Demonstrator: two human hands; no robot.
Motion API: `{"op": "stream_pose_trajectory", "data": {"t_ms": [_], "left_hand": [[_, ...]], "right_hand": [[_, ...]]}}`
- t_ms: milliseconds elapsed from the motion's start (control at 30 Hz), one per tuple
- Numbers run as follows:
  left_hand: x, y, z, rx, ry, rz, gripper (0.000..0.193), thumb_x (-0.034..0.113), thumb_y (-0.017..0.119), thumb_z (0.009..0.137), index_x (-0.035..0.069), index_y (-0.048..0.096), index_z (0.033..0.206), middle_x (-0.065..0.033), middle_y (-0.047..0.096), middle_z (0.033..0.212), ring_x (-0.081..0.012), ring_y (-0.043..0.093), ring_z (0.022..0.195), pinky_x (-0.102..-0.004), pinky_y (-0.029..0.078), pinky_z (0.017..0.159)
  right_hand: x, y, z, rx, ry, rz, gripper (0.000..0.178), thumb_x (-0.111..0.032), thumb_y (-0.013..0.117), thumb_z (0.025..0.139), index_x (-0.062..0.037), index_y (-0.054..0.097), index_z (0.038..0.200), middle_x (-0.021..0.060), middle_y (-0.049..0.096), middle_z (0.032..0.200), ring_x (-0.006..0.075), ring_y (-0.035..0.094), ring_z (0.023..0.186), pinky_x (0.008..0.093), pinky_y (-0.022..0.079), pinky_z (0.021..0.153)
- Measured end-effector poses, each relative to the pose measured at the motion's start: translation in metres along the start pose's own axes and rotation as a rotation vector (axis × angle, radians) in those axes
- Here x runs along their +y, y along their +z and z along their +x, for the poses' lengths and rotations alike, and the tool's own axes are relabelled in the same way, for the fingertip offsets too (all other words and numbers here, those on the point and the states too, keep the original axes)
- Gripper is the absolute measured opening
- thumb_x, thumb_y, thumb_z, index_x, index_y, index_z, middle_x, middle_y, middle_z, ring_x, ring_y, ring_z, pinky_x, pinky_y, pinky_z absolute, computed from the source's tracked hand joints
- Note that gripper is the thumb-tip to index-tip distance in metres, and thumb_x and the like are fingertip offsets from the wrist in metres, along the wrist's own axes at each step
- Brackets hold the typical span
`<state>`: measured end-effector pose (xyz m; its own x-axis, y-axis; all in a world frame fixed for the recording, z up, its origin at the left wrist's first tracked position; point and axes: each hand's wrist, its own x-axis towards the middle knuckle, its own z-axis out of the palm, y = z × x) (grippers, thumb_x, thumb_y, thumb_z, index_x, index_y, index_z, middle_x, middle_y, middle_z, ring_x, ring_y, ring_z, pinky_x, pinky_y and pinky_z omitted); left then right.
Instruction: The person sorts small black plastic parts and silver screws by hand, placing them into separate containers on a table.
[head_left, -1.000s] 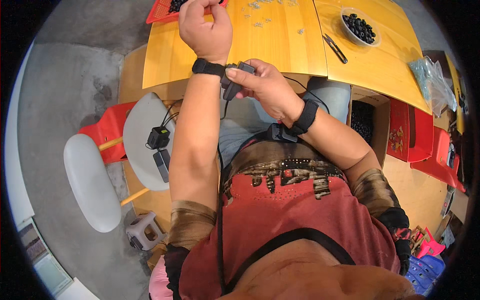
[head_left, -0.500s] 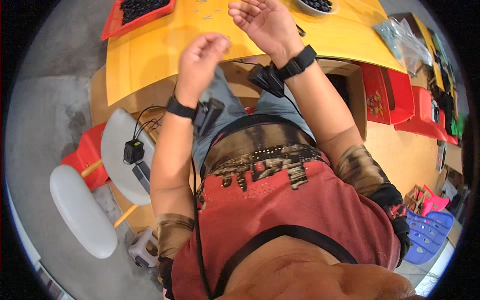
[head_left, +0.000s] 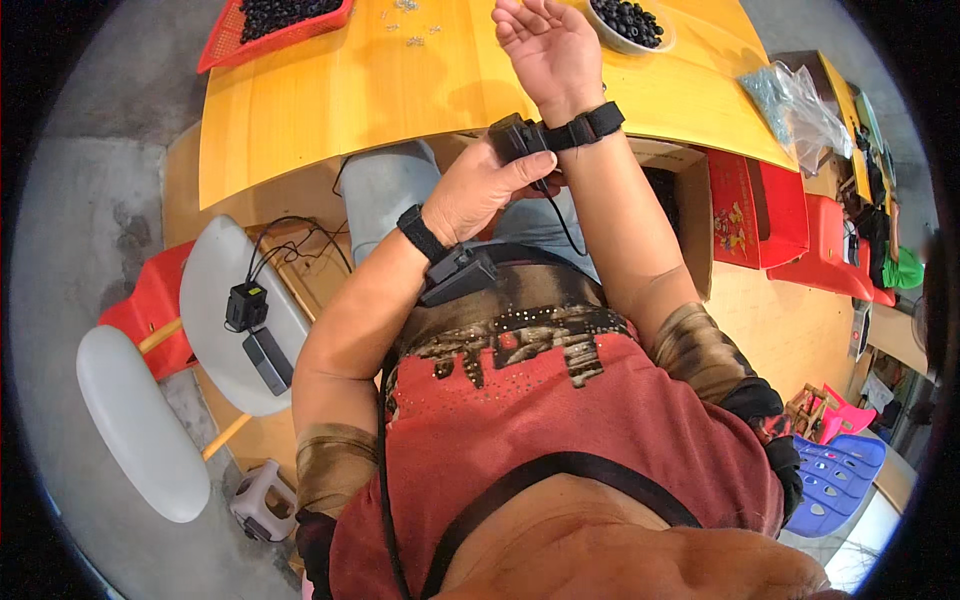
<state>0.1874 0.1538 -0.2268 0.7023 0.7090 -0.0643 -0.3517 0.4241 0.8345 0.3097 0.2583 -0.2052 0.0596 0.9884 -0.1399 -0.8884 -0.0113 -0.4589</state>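
Recorder: Hands, state and position?

Observer: Left hand (head_left: 485, 190) clamped on a black, box-shaped plastic device (head_left: 516, 138) at the right wrist; thumb pressed along its lower side, other fingers mostly hidden beneath. Right hand (head_left: 555, 65) palm up above the surface, fingers close together and loosely curled, reaching the upper limit of view.

Recorder: Device location?

Observer: Beside the black fabric strap (head_left: 585, 128) round the right wrist; in view it overlaps the near edge of the yellow wood-grain table (head_left: 330, 110). Thin black cable (head_left: 561, 217) runs below it. Second black, boxy unit (head_left: 458, 277) sits by the left wrist's black fabric band (head_left: 422, 233), at the waist.

Recorder: Surface contents?

Observer: Red plastic lattice basket (head_left: 222, 52) of small black pieces (head_left: 285, 15) at the left edge. Small shiny bits (head_left: 416, 41) scattered right of it, well in from the near edge. Round translucent plastic bowl (head_left: 645, 50) of black ring-like parts (head_left: 630, 22) just beside the right hand. Clear plastic bag (head_left: 805, 115), bluish contents, at the right edge.
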Motion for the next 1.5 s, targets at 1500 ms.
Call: {"op": "stream_pose_trajectory", "data": {"t_ms": [1500], "left_hand": [[0.062,-0.119,-0.024,0.542,-0.158,0.484,0.029,0.020,0.055,0.090,0.001,0.055,0.112,-0.0087,0.063,0.097,-0.0137,0.061,0.082,-0.0242,0.049,0.073]], "right_hand": [[-0.093,-0.084,-0.037,-0.228,-0.362,-2.131,0.018,-0.018,0.061,0.081,-0.0048,0.064,0.092,0.0113,0.064,0.079,0.0257,0.060,0.066,0.0312,0.048,0.061]]}}
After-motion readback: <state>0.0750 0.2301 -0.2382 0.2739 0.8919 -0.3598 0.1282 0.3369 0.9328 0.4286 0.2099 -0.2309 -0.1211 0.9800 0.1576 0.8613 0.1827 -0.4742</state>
